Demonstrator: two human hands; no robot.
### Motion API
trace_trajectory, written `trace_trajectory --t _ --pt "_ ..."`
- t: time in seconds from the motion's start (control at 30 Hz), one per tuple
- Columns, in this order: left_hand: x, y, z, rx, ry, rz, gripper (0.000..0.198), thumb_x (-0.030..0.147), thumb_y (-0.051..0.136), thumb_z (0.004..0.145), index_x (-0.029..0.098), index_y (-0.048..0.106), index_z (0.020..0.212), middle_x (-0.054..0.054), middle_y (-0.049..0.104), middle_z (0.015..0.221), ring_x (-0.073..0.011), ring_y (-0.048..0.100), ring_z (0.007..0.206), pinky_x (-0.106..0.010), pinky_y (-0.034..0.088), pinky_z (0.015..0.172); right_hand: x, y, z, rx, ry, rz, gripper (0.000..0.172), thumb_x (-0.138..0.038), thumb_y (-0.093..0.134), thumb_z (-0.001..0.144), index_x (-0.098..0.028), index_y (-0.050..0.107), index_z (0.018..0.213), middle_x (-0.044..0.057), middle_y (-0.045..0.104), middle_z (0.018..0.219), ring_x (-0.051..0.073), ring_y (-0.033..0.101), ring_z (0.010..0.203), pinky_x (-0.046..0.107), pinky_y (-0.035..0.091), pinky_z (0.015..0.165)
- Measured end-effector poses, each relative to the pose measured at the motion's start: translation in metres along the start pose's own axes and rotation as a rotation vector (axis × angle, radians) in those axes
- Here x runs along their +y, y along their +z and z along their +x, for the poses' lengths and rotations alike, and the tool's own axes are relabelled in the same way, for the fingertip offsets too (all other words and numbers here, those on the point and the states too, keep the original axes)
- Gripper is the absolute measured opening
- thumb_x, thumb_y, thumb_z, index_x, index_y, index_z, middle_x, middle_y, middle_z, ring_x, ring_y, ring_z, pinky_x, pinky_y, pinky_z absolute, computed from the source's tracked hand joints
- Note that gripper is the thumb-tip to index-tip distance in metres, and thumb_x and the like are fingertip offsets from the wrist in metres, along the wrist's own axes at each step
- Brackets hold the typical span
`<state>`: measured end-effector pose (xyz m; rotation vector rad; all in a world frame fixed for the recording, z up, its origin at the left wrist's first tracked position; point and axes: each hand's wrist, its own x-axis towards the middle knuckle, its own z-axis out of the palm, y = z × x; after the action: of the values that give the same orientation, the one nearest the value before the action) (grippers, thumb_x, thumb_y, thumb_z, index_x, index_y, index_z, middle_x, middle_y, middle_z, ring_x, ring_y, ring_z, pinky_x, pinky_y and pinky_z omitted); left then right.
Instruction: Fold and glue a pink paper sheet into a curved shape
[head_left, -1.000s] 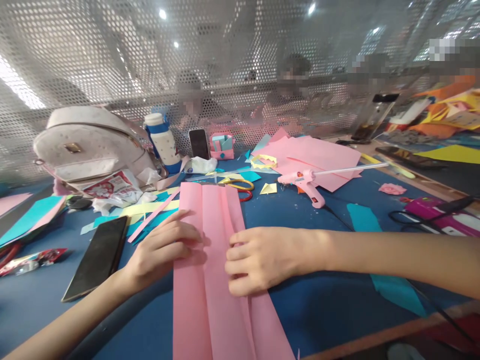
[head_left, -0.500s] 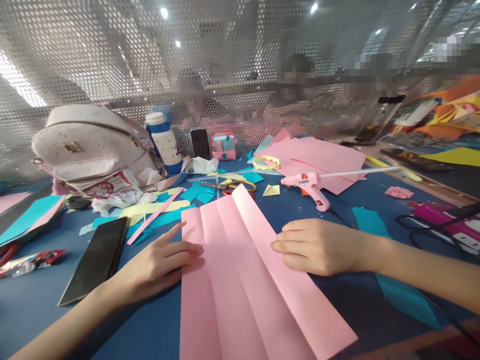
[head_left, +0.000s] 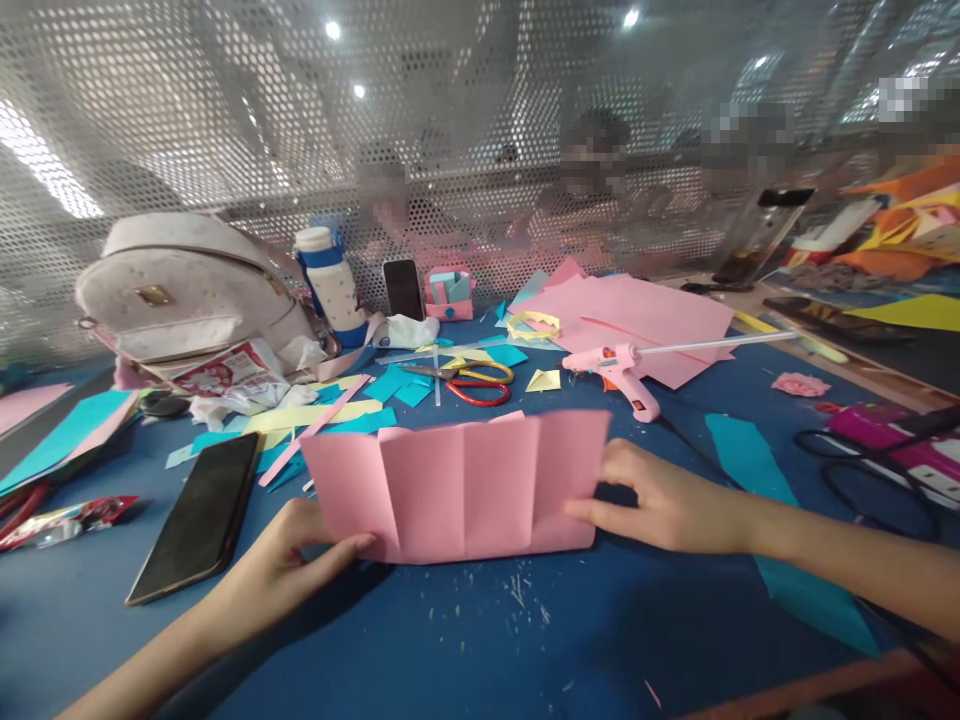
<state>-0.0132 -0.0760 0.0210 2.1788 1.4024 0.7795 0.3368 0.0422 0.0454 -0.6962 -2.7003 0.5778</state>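
A pink sheet of paper (head_left: pixel 465 490) with several upright creases is folded up in front of me, its near part raised off the blue table. My left hand (head_left: pixel 304 560) grips its left end, thumb on the near face and fingers hidden behind. At the right end my right hand (head_left: pixel 645 495) pinches the sheet the same way, thumb in front. Behind the paper lie red-and-yellow-handled scissors (head_left: pixel 480 385). A pink glue gun (head_left: pixel 619 375) with a clear glue stick rests to the right of them.
To the left are a black phone (head_left: pixel 199 515), a pale backpack (head_left: pixel 195 290) and a white-and-blue bottle (head_left: pixel 330 285). Pink sheets (head_left: pixel 637 315) lie at the back. On the right are a blue paper strip (head_left: pixel 810 600), a paper rose (head_left: pixel 800 384) and a purple power strip (head_left: pixel 892 445) with cables.
The pink paper was lying lengthwise toward me; now its near part is folded up and away. Both hands have moved from its face to gripping its two ends.
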Motion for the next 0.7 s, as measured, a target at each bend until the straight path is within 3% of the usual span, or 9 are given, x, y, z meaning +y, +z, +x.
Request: trace_trajectory --t 0.07,0.13,0.2,0.27,0.37,0.43,0.5,0.6,0.7 --pt "-0.002 0.002 0.002 0.033 -0.171 -0.153 0.023 0.037 0.057 0.094 0.023 0.075 0.093 -0.001 0.074 0.079 -0.0192 0.070 0.071 -0.023 0.056 0.060 -0.002 0.006 0.006 -0.042 0.242 0.188 0.042 -0.048 0.047 0.093 -0.020 0.046 0.063 -0.001 0.053 0.059 0.013 0.051 0.056 0.025 0.038 0.051" --pt "-0.004 0.007 0.004 0.132 -0.262 -0.298 0.038 0.038 0.055 0.095 0.027 0.058 0.131 -0.006 0.072 0.107 -0.0237 0.072 0.088 -0.030 0.060 0.069 0.001 0.013 0.015 -0.123 0.344 0.343 0.038 -0.045 0.048 0.091 -0.021 0.040 0.063 -0.004 0.049 0.054 0.012 0.049 0.050 0.023 0.036 0.048" --pt "-0.003 0.012 0.005 0.270 -0.261 -0.271 0.063 0.034 0.053 0.096 0.033 0.024 0.152 -0.011 0.051 0.143 -0.0284 0.064 0.114 -0.038 0.059 0.084 0.006 0.017 0.022 -0.201 0.400 0.409 0.035 -0.041 0.049 0.090 -0.021 0.038 0.064 -0.006 0.049 0.048 0.011 0.049 0.044 0.022 0.036 0.048" --pt "0.004 0.016 0.005 0.322 -0.137 0.006 0.068 0.026 0.050 0.097 0.037 0.014 0.154 -0.010 0.024 0.160 -0.0316 0.043 0.137 -0.046 0.048 0.103 0.008 0.016 0.027 -0.260 0.445 0.386 0.033 -0.037 0.050 0.089 -0.021 0.038 0.062 -0.006 0.050 0.043 0.010 0.049 0.039 0.022 0.036 0.048" --pt "0.021 0.020 0.008 0.084 0.242 0.491 0.062 0.015 0.044 0.098 0.036 0.024 0.153 -0.003 0.019 0.163 -0.0286 0.021 0.148 -0.053 0.021 0.119 0.005 0.009 0.035 -0.348 0.469 0.315 0.036 -0.035 0.049 0.088 -0.019 0.041 0.058 -0.003 0.059 0.049 0.009 0.051 0.038 0.022 0.038 0.048" --pt "0.031 0.023 0.013 -0.199 0.428 0.592 0.060 0.029 0.048 0.099 0.027 0.023 0.154 -0.005 0.027 0.160 -0.0277 0.025 0.147 -0.052 0.018 0.120 0.001 0.003 0.041 -0.389 0.455 0.209 0.039 -0.034 0.048 0.089 -0.018 0.041 0.054 -0.002 0.060 0.050 0.009 0.052 0.038 0.022 0.038 0.048" --pt "0.035 0.026 0.018 -0.336 0.472 0.588 0.070 0.050 0.048 0.097 0.021 0.021 0.155 -0.009 0.024 0.160 -0.0305 0.024 0.146 -0.053 0.023 0.118 -0.002 0.000 0.046 -0.304 0.405 -0.084 0.040 -0.033 0.049 0.089 -0.018 0.043 0.052 0.000 0.057 0.047 0.012 0.053 0.040 0.024 0.034 0.047" --pt "0.031 0.029 0.024 -0.359 0.447 0.525 0.080 0.060 0.047 0.093 0.020 0.017 0.155 -0.013 0.017 0.161 -0.0325 0.021 0.147 -0.052 0.027 0.116 -0.008 0.004 0.051 -0.033 0.250 -0.543 0.024 -0.026 0.051 0.089 -0.016 0.059 0.069 0.006 0.064 0.061 0.019 0.061 0.055 0.029 0.035 0.050" --pt "0.025 0.031 0.024 -0.336 0.434 0.483 0.081 0.060 0.049 0.092 0.020 0.017 0.155 -0.013 0.020 0.160 -0.0330 0.021 0.146 -0.053 0.029 0.115 -0.015 0.019 0.049 0.025 -0.067 -0.497 0.023 -0.021 0.049 0.094 -0.010 0.064 0.106 0.015 0.070 0.104 0.024 0.067 0.092 0.035 0.050 0.074"
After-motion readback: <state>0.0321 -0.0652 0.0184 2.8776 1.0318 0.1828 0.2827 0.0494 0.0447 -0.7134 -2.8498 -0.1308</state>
